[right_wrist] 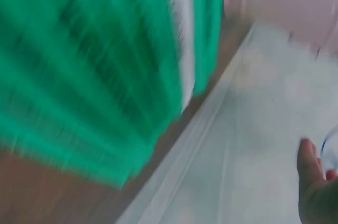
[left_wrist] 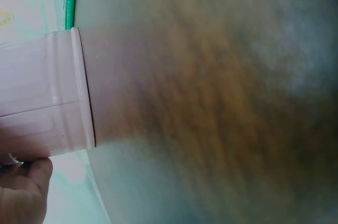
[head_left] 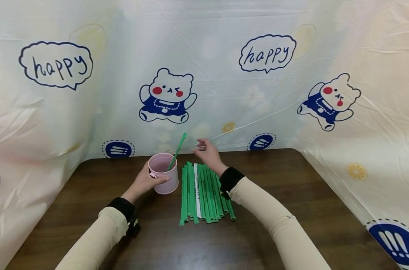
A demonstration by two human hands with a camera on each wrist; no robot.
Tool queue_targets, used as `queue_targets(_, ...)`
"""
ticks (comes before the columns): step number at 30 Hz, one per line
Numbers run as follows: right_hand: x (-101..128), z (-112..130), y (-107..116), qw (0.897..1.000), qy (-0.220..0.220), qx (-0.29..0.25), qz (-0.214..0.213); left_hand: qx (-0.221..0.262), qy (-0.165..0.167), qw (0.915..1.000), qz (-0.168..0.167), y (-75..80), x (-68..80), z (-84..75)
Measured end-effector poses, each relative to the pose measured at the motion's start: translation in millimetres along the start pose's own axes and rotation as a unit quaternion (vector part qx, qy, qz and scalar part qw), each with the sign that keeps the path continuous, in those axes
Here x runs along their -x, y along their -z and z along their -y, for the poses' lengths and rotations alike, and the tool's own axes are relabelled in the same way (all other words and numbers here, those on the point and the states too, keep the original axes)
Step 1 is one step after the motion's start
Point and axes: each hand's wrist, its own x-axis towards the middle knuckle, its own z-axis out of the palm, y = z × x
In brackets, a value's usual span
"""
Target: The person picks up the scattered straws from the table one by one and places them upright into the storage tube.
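A pink cup (head_left: 164, 178) stands on the dark wooden table (head_left: 292, 195), and my left hand (head_left: 145, 182) grips its side. One green wrapped straw (head_left: 177, 150) leans upright inside it. To its right lies a row of several green wrapped straws (head_left: 204, 193), one of them white. My right hand (head_left: 207, 153) hovers over the far end of that row, fingers loosely spread and holding nothing. The left wrist view shows the cup's wall (left_wrist: 42, 97) with a fingertip (left_wrist: 24, 187) below it. The right wrist view is a blur of green straws (right_wrist: 84, 71), with a fingertip (right_wrist: 311, 182) showing.
A cartoon-printed plastic sheet (head_left: 224, 75) hangs as a backdrop behind and on both sides of the table. The table's near part in front of the straws is bare wood.
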Motion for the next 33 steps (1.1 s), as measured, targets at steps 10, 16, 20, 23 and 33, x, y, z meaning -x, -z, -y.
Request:
queue_targets(10, 20.3, -18.0, 65.9, 0.973, -0.178, 0.118, 0.082, 0.006, -0.003, 1.0, 0.006, 2.0, -2.3, -0.4)
queue_targets(16, 42.3, -23.1, 61.9, 0.956, -0.193, 0.187, 0.112, 0.007, -0.003, 0.9999, 0.01, 1.2, -2.2, 0.9)
queue_targets(20, 43.4, -29.3, 55.7, 0.953, -0.206, 0.194, 0.113, 0.006, -0.003, 0.9999, 0.01, 0.6, -1.9, 1.0)
queue_targets(23, 42.0, -31.8, 51.5, 0.951, -0.21, 0.196, 0.114, 0.006, -0.004, 0.9999, 0.01, 0.3, -1.7, 1.1)
queue_targets(33, 40.8, -31.3, 46.9, 0.949, -0.236, 0.187, 0.092, 0.008, -0.004, 0.9999, 0.006, -0.4, -2.1, 2.2)
